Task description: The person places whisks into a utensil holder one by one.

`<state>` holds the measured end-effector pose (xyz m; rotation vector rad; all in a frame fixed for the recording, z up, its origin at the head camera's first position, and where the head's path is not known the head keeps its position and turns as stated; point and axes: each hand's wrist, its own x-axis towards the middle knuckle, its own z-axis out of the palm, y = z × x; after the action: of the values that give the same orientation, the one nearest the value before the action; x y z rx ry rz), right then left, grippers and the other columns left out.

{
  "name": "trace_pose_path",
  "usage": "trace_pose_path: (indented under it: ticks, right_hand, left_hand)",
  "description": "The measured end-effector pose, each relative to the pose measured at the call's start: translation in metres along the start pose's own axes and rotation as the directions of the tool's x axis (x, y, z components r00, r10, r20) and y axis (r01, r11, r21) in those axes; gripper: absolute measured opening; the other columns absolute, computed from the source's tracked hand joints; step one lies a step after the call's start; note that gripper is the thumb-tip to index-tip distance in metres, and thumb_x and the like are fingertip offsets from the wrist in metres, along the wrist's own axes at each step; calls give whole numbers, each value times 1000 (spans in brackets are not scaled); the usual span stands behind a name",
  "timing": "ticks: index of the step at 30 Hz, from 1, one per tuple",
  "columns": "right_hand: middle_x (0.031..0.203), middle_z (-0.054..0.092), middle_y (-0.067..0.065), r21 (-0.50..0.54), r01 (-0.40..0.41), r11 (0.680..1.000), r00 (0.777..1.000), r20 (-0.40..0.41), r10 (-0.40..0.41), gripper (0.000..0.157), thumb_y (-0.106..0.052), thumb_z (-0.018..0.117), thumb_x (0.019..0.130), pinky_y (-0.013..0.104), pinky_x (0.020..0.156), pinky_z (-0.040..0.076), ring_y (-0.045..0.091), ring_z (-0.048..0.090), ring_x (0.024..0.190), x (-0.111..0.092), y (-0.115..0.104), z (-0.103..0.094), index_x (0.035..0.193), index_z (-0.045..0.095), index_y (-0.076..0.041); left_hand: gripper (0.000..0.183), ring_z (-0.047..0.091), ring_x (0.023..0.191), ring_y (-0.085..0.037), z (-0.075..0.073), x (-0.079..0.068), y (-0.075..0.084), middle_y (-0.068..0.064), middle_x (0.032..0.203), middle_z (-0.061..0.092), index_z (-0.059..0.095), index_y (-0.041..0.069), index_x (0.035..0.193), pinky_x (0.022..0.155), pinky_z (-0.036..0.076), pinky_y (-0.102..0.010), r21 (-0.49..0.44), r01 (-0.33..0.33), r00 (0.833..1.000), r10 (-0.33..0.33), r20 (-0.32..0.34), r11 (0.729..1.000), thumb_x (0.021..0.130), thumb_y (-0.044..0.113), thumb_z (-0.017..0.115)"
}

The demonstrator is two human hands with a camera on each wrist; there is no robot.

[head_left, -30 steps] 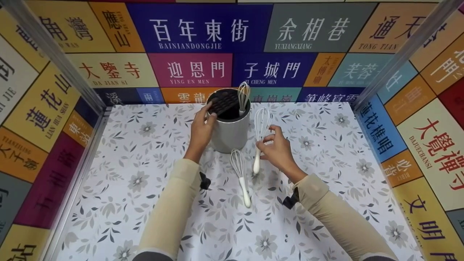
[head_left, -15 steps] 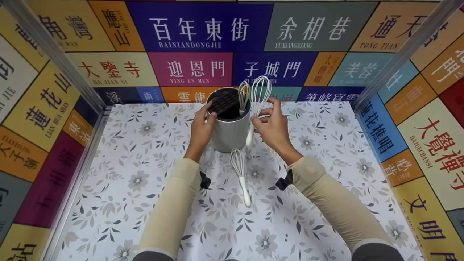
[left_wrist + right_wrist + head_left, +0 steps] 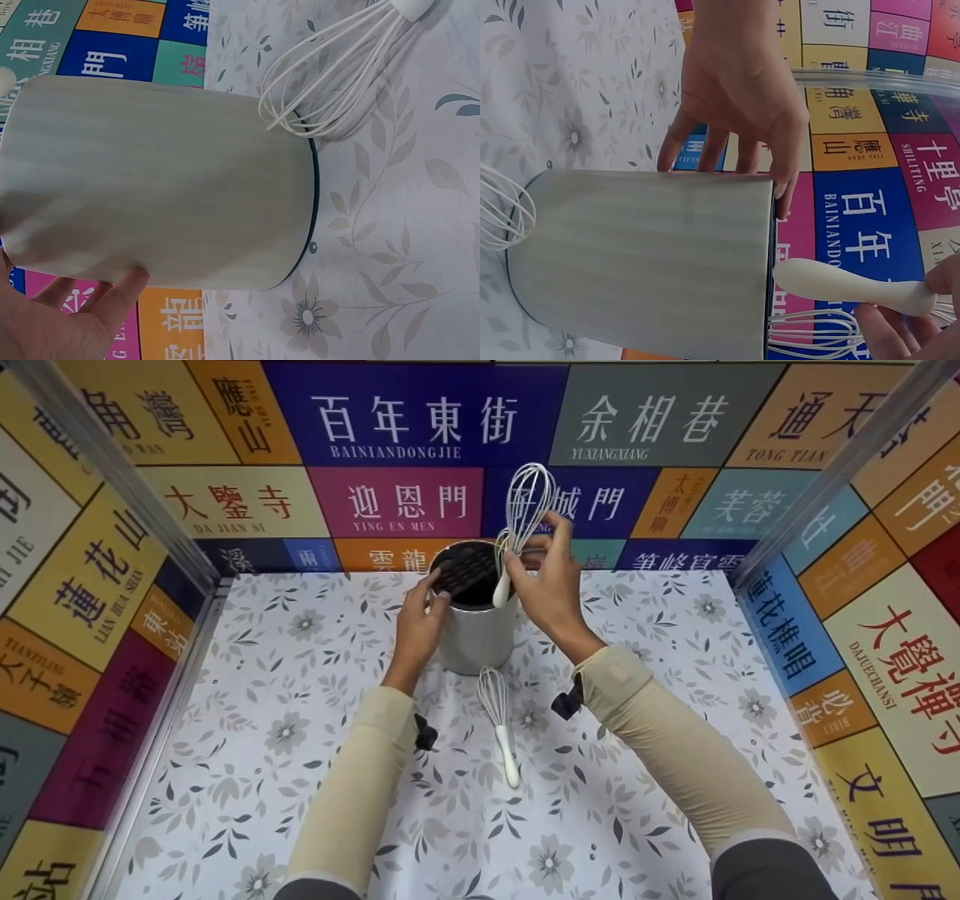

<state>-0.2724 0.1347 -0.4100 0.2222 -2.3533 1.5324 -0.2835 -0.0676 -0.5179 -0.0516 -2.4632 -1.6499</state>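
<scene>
My left hand (image 3: 418, 626) holds the left side of a grey cylindrical utensil holder (image 3: 476, 641), fingertips at its rim and wall. In the right wrist view, fingers of that left hand (image 3: 742, 97) lie against the wall. My right hand (image 3: 551, 581) pinches a white whisk (image 3: 529, 506) above the holder's right rim, wire loops up. The whisk's pale handle (image 3: 847, 289) points down at the holder's mouth. Another whisk (image 3: 817, 330) stands inside the holder, mostly hidden in the head view. A third whisk (image 3: 499, 727) lies on the table before the holder.
A black perforated insert (image 3: 469, 570) fills part of the holder's mouth on the left. The table has a white floral cloth (image 3: 300, 795). Panels with coloured lettering (image 3: 405, 412) stand behind and on both sides, close behind the holder.
My right hand has raised the whisk from beside the holder and carried it up and left, over the rim. My left hand and the lying whisk have stayed in place.
</scene>
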Motion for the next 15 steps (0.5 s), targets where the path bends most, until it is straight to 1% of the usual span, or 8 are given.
trace_pose_path:
  ticks: [4,7,11,15]
  right_hand:
    - [115,67,4,3,21,1000,1000,-12,-20,67,-22,69,97,30,88,58,13,71,104,8,-1,6,152,30,-16]
    - [116,68,4,-18,42,999,999,-21,-42,67,-22,70,97,30,87,59,15,72,105,12,1,11,152,31,-16]
    - [116,68,5,-50,69,996,997,-21,-71,67,-21,69,97,32,87,59,16,72,102,14,6,17,152,31,-15]
    - [115,67,6,-58,66,996,998,-15,-67,68,-20,69,97,33,87,59,17,71,102,14,13,21,153,30,-15]
  left_hand:
    - [47,47,141,-21,0,1,0,-7,153,50,49,24,153,116,41,-40,7,-3,1000,3,-7,1000,106,30,51]
    - [47,47,140,-20,0,1,-1,-7,153,50,49,23,153,116,41,-40,9,-7,1000,8,-13,1000,106,30,51]
    - [47,50,135,-22,0,1,-1,-8,151,51,50,23,153,114,42,-42,30,-13,1000,14,-19,999,106,29,51]
    - [47,49,137,-22,1,0,0,-8,152,51,50,23,153,115,42,-42,34,-9,1000,10,-19,999,106,29,50]
